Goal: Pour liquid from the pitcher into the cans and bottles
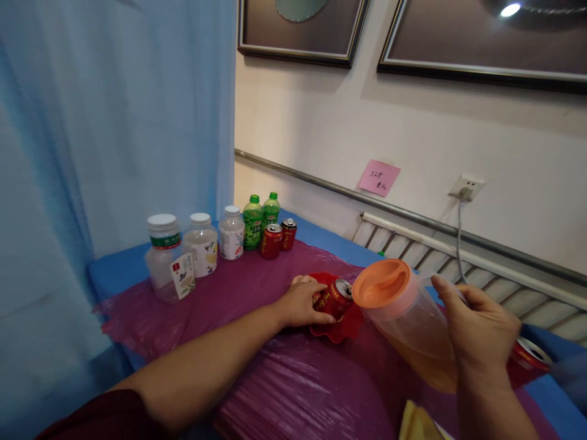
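Note:
My left hand [305,304] is wrapped round a red drink can [335,299], which leans toward the right with its opened top facing up and right. Beneath the can lies a red wavy-edged dish [337,332]. My right hand [477,321] grips the handle of a clear plastic pitcher [415,333] with an orange lid [383,284]. The pitcher tilts left, its lid close to the can's rim, and pale amber liquid sits in its lower part. Whether liquid is flowing between them I cannot tell.
Clear jars with white lids [202,244], green bottles [253,223] and two red cans [271,241] stand at the back left. Another red can [527,362] is by my right wrist. A yellow cloth-like item [419,421] lies in front. Purple plastic sheeting [293,379] covers the table.

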Tool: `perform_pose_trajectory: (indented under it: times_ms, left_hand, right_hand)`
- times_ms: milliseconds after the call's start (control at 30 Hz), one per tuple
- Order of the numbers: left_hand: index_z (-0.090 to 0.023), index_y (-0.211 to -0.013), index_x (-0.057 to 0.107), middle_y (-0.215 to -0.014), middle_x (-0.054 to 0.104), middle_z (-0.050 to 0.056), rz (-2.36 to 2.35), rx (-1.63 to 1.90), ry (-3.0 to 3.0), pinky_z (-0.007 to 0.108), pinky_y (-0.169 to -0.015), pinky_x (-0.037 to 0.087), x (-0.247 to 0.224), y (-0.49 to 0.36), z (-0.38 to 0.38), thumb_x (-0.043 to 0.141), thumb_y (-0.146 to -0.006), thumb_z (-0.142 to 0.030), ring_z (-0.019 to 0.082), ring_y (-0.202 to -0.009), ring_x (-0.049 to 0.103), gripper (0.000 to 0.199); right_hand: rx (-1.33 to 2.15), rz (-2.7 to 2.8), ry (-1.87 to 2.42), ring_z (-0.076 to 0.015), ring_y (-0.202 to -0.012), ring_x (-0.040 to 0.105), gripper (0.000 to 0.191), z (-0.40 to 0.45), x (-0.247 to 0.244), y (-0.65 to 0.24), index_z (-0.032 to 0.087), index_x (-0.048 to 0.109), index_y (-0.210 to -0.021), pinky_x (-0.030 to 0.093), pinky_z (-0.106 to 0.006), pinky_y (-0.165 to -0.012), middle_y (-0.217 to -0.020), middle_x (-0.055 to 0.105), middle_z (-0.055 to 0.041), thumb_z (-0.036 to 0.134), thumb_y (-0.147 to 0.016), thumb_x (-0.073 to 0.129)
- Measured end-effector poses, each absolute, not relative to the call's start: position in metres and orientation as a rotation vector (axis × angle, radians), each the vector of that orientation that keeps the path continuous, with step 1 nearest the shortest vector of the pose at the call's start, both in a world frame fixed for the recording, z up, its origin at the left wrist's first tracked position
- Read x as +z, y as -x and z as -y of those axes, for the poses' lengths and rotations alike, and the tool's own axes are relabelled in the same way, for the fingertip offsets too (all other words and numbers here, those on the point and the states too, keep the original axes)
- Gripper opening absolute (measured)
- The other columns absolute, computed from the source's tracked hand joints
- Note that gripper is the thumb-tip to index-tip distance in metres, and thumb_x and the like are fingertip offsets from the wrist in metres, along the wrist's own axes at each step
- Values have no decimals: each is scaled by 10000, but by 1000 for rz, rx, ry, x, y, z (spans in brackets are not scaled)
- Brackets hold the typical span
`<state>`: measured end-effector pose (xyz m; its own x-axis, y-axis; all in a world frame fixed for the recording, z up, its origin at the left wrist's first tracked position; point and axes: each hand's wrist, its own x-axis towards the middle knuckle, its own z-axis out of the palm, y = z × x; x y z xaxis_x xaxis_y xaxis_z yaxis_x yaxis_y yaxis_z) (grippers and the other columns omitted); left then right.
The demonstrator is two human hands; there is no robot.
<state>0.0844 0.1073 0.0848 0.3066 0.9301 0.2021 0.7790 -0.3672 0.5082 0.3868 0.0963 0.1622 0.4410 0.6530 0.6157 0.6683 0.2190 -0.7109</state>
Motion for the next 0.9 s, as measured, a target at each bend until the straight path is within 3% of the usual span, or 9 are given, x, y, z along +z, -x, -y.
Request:
perform_pose_trajectory:
  times_ms: [900]
  left_hand:
    - [-254, -1188, 717, -1105, 688, 76, -1542, 655, -2264, 431, -1012, 374, 85, -85, -107, 797, -644, -658, 315, -1103, 576, 682]
  right_hand:
    - [9, 1216, 1477, -123, -534, 395, 525, -93, 165, -383, 195, 659, -646, 281, -275, -526, -513, 389, 61, 714, -721, 697]
